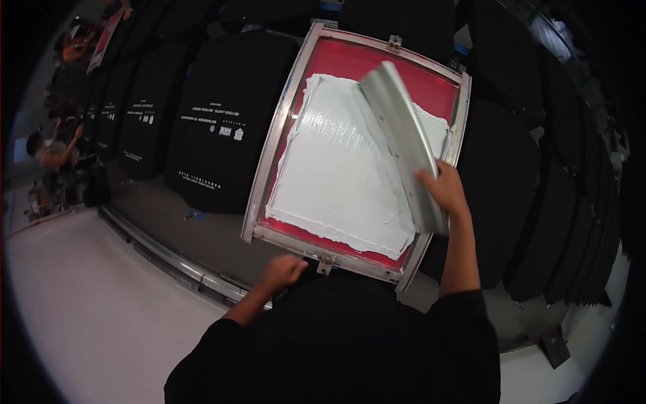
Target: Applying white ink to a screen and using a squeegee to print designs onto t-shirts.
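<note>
A screen printing frame (pixel 274 155) with metal sides and pink-red mesh (pixel 424 91) lies in front of me. White ink (pixel 336 168) covers most of the mesh in a thick layer with ragged edges. My right hand (pixel 444 188) grips a long silver squeegee (pixel 397 121) near its lower end, thumb on the face. The squeegee slants across the right part of the frame, its upper end toward the far side. My left hand (pixel 284 271) is closed, with nothing visible in it, just off the frame's near left corner, beside the near metal bracket (pixel 326 264).
Black shirts with small white prints (pixel 222 128) lie on boards in a row to the left. More black shirts (pixel 498 182) line the right. A metal rail (pixel 175 264) runs along the table's near edge. Other people (pixel 57 151) stand at the far left.
</note>
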`<move>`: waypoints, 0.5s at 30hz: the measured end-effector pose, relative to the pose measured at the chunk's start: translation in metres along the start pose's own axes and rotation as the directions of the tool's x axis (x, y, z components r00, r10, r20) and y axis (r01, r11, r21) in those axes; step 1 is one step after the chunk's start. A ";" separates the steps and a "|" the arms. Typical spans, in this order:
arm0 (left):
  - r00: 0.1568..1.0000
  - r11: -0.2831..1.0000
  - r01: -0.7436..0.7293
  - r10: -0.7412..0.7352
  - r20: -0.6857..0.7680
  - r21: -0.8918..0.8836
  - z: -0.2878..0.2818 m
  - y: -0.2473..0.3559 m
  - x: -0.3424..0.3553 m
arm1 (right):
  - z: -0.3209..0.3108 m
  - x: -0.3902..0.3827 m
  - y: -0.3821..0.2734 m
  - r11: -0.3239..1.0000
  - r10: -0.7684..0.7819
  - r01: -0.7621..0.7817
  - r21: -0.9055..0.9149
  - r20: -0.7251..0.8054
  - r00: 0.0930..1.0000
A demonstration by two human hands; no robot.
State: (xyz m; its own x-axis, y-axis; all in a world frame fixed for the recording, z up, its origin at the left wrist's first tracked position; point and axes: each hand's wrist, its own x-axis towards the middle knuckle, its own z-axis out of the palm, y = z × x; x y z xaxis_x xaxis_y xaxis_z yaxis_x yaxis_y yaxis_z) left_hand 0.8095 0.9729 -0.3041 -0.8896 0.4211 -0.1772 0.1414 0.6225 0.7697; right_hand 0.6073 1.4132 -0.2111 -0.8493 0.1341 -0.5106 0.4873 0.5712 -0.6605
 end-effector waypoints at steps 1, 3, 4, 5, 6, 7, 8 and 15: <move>0.997 0.993 0.022 -0.013 0.080 -0.112 0.019 0.008 -0.006 | 0.000 0.017 -0.020 0.994 -0.072 0.075 -0.085 0.031 0.997; 0.971 0.906 0.239 -0.227 0.074 -0.350 0.050 0.017 -0.017 | 0.004 0.048 -0.053 0.931 -0.192 0.202 -0.303 0.063 0.979; 0.973 0.914 0.228 -0.227 0.044 -0.335 0.060 0.017 -0.018 | 0.004 0.062 -0.065 0.863 -0.288 0.287 -0.415 0.062 0.956; 0.936 0.811 0.346 -0.335 0.110 -0.471 0.069 0.016 -0.018 | 0.006 0.075 -0.071 0.807 -0.317 0.297 -0.511 0.049 0.947; 0.884 0.651 0.452 -0.421 0.205 -0.610 0.075 0.016 -0.018 | 0.008 0.086 -0.073 0.722 -0.450 0.397 -0.566 0.051 0.891; 0.880 0.629 0.461 -0.416 0.229 -0.627 0.080 0.014 -0.017 | 0.011 0.094 -0.069 0.567 -0.559 0.451 -0.690 0.081 0.825; 0.887 0.651 0.442 -0.419 0.193 -0.617 0.081 0.013 -0.016 | 0.019 0.101 -0.065 0.522 -0.607 0.476 -0.708 0.084 0.790; 0.816 0.499 0.556 -0.480 0.321 -0.665 0.077 0.014 -0.017 | 0.079 0.056 -0.017 0.495 -0.706 0.523 -0.695 0.029 0.707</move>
State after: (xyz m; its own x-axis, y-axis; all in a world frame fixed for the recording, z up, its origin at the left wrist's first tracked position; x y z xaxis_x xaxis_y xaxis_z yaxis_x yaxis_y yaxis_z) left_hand 0.8601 1.0254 -0.3372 -0.6542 0.2566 -0.7114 -0.7125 0.1061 0.6936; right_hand 0.5678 1.3473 -0.2717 -0.9390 -0.3322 0.0894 -0.3438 0.9150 -0.2113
